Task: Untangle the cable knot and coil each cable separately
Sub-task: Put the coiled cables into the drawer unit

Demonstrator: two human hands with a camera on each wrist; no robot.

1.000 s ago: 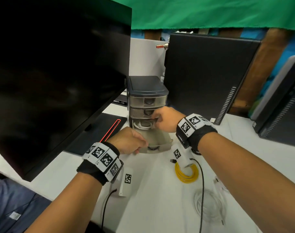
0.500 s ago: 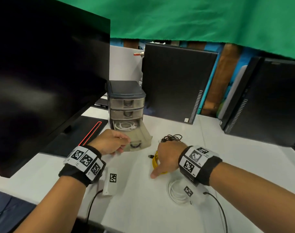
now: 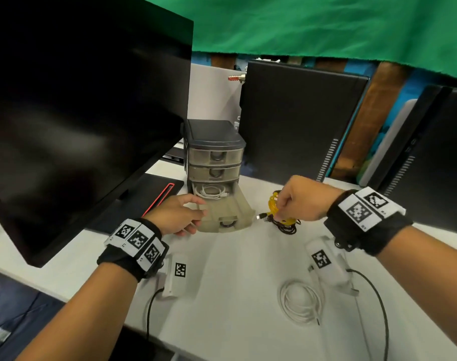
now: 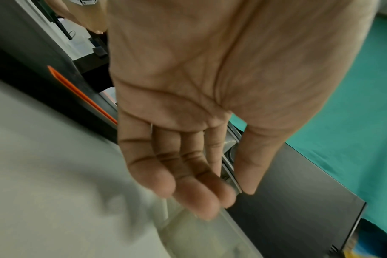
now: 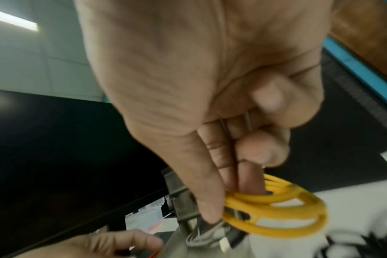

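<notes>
On the white desk (image 3: pixel 222 295), right hand (image 3: pixel 300 201) pinching coiled yellow cable (image 3: pixel 275 207), left hand (image 3: pixel 175 217) with fingers (image 4: pixel 166 174) loosely extended beside open bottom drawer (image 3: pixel 230 214), coiled white cable (image 3: pixel 300 300) nearby.

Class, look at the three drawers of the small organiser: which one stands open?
The bottom drawer, pulled out with a coiled white cable inside. The top drawer and middle drawer sit flush in the frame.

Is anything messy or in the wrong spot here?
Only the bottom drawer: it is pulled out and tilts down toward the table, a white cable coiled inside. The right hand holds a yellow coil near it. Nothing looks spilled or broken.
</notes>
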